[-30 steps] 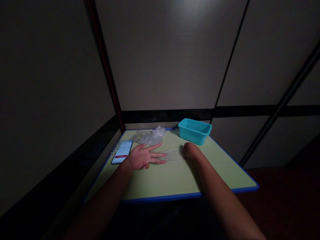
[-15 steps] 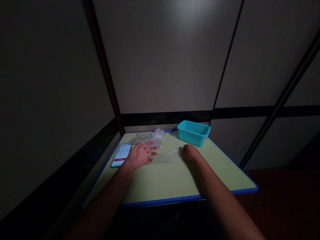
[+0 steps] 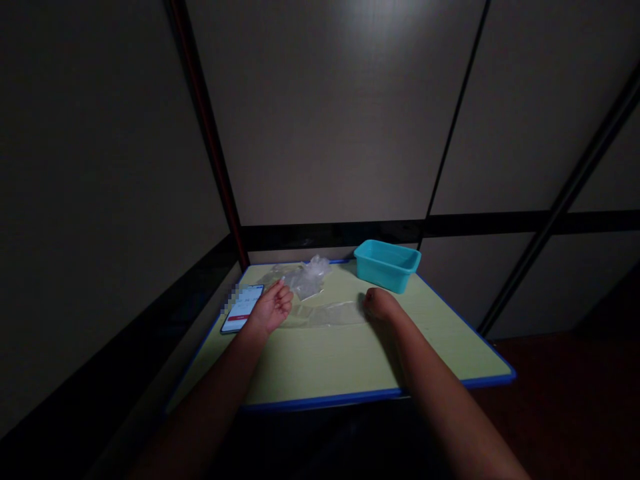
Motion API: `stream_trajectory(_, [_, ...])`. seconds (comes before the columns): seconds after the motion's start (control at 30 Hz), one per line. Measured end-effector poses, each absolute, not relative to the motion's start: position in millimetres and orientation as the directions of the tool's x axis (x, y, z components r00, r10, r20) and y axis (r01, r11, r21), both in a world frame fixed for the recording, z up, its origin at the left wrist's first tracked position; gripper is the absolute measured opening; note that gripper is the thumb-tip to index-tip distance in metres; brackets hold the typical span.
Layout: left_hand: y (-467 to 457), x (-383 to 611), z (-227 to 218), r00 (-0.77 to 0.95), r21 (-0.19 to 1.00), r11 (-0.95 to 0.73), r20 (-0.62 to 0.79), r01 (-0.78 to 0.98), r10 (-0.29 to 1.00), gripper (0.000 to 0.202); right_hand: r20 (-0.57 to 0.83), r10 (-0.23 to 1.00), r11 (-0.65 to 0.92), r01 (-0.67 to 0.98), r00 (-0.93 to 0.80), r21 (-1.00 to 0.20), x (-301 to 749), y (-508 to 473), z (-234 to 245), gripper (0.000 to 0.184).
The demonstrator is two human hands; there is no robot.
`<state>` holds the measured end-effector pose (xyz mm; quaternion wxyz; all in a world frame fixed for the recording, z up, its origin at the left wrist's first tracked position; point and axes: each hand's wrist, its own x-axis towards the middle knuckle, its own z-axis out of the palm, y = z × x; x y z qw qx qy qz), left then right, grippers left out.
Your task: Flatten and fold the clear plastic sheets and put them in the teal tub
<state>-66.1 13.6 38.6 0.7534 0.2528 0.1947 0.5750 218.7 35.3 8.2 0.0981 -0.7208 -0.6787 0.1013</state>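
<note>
A long strip of clear plastic bag point(image 3: 335, 315) lies flat across the middle of the table. At its right end my right hand point(image 3: 381, 305) is closed, with the bag running into the fist; the fingertips are hidden from me. By the strip's left end is my left hand point(image 3: 273, 308), palm turned up and fingers curled in, the thumb pointing away. I see nothing inside it. Behind that hand lies a crumpled heap of clear plastic bags point(image 3: 313, 275).
A turquoise plastic basket point(image 3: 385, 267) stands at the back right of the blue-edged table point(image 3: 320, 370). On the left edge lies a phone point(image 3: 243, 310) with a lit screen, partly behind my left hand. Dark wall panels point(image 3: 330, 120) rise behind.
My left hand has gone from spread fingers to curled ones and drawn slightly left. More of the plastic strip's left part shows. The right hand has stayed in place.
</note>
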Motion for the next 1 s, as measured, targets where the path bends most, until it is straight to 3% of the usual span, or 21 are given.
stream_trajectory(0.33, [6,-69,39,0.454,0.643,0.368,-0.035,-0.671,0.890,0.031,-0.018,0.998,-0.060,0.956,0.057,-0.287,219,35,9,0.018])
stream_trajectory(0.53, [2,-72,43,0.587,0.668,0.392,0.083,-0.632,0.806,0.067,-0.014,0.999,-0.053,0.957,0.051,-0.285,219,34,10,0.020])
stream_trajectory(1.0, [3,-69,39,0.762,0.631,0.508,0.219,-0.587,0.609,0.084,-0.015,0.998,-0.057,0.955,0.055,-0.293,217,31,12,0.020])
